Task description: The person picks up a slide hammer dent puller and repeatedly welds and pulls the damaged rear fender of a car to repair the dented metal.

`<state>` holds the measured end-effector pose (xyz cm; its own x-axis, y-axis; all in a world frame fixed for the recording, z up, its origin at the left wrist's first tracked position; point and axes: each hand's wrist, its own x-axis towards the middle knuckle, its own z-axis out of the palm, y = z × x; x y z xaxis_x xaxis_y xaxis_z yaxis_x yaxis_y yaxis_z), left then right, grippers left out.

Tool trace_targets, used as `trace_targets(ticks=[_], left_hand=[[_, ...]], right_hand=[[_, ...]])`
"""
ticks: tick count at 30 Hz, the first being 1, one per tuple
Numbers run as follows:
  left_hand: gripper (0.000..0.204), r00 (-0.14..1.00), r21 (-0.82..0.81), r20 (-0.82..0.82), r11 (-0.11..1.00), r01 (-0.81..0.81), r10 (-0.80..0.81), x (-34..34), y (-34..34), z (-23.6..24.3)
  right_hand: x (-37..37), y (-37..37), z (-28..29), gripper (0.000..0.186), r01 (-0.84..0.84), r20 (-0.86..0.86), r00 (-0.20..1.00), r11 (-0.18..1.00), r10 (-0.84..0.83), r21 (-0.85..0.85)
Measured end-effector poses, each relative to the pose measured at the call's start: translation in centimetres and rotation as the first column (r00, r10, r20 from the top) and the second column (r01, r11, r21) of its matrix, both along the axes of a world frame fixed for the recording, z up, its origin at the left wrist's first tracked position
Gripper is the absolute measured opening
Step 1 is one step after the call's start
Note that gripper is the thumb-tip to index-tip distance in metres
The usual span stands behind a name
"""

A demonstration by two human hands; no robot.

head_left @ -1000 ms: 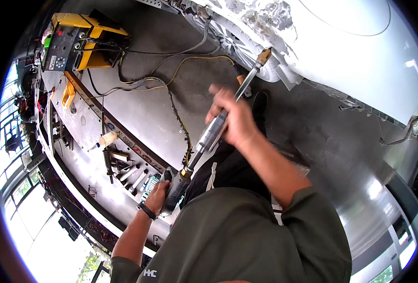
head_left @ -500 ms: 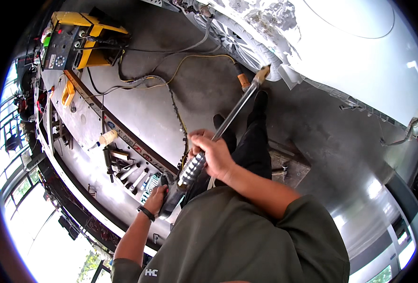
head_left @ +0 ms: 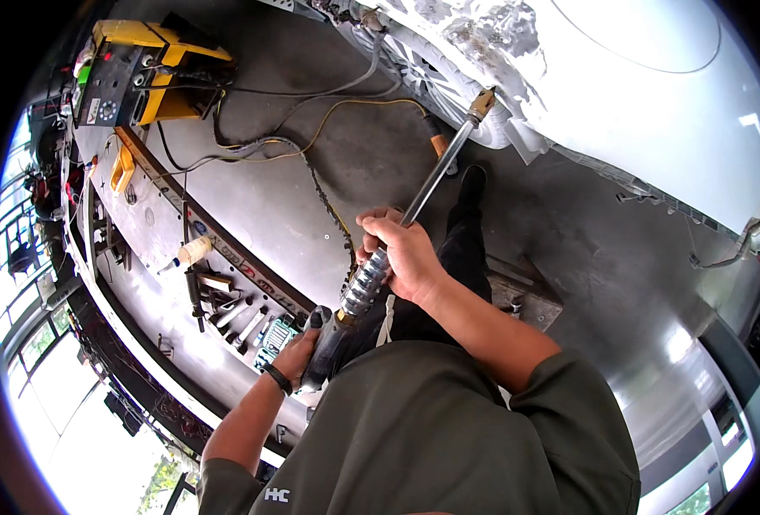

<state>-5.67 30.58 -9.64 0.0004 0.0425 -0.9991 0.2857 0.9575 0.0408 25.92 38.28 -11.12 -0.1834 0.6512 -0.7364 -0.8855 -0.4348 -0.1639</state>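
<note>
Clearly, two hands are in view, both of one person, and they share one long pulling tool (head_left: 436, 176). The left hand (head_left: 297, 354) is wrapped around its black handle (head_left: 318, 365). The right hand (head_left: 413, 262) is curled around the upper end of the one ridged metal weight (head_left: 364, 285) on the rod. So the tool runs from the left hand, through the right hand, and slants forward and to the right. Its one brass-coloured tip (head_left: 482, 105) is at the edge of one white car panel (head_left: 646, 112); whether it touches, one cannot tell.

Ahead of the right hand one wheel (head_left: 419, 64) is seen, partly covered by the panel, and near it lies one orange-handled device (head_left: 439, 144). At least three cables (head_left: 311, 167) cross the floor (head_left: 371, 159), ahead and to the left of the right hand. Far forward and left of both hands stands one yellow and black machine (head_left: 161, 99).

Just beside the left hand, on its forward left side, is one teal case (head_left: 275, 339); farther in that direction are one cream bottle (head_left: 195, 251) and one yellow holder (head_left: 123, 170). To the right of the right hand is one low brown stand (head_left: 534, 296), and the right forearm (head_left: 491, 322) hides a part of it.
</note>
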Motion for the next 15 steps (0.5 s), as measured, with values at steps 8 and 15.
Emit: trace_targets(ticks=[8,15], left_hand=[[0.039,0.995,-0.243,0.085,0.967,0.077,-0.058,0.6,1.8,2.6],[0.051,0.989,-0.272,0.008,0.951,0.146,-0.149,2.8,3.1,5.7]], right_hand=[[0.2,0.1,1.1,0.009,0.026,-0.027,0.999,1.0,-0.026,-0.009],[1.4,1.2,0.7,0.017,0.078,-0.128,0.989,0.996,-0.074,0.033]])
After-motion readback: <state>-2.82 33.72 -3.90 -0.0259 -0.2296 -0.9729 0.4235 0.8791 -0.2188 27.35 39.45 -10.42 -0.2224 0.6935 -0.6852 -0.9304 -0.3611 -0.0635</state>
